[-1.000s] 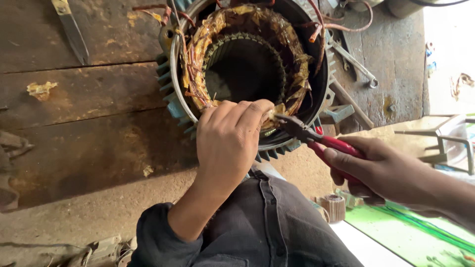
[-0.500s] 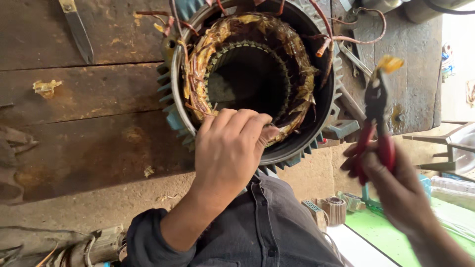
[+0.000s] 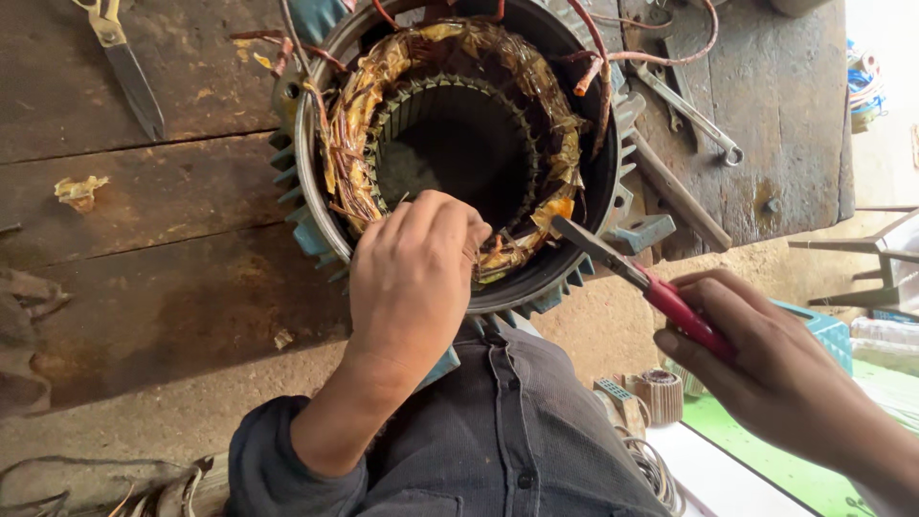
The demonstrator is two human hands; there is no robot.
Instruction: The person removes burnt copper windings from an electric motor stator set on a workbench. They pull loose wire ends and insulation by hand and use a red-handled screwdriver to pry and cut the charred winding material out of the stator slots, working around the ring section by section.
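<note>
Passing first over the weathered dark wooden bench (image 3: pixel 144 287), with a pair of grey-bladed scissors (image 3: pixel 120 57) lying at its top left and a crumpled yellowish paper scrap (image 3: pixel 81 190) lying well apart below them.

Coming next to the round finned blue-grey metal motor housing (image 3: pixel 304 163), standing open-end up at the near edge of the bench, against the lap, and holding a ring of copper winding wrapped in yellowed insulating paper (image 3: pixel 349 144) inside its rim.

Working, by the look of it, at loosening that winding on its near side. Curling the left hand (image 3: pixel 412 278) over the near rim, fingertips (image 3: pixel 467 230) bunched tight together and seemingly pinching strands at the winding's lower edge; not possible to tell which strand.

Gripping red-handled metal pliers (image 3: pixel 632 273) in the right hand (image 3: pixel 766 373), fingers wrapped firmly round the handles, nose narrowed to a point and aiming at the winding just beside the left fingertips, over the rim, apparently not touching the copper yet.

Judging the following move: needing the nose opened a little and brought onto the strand pinched up by the left fingers, keeping clear of those fingertips and of the stator teeth.

Ending at the right with a long grey steel spanner (image 3: pixel 689 110) resting on the bench beyond the housing.
</note>
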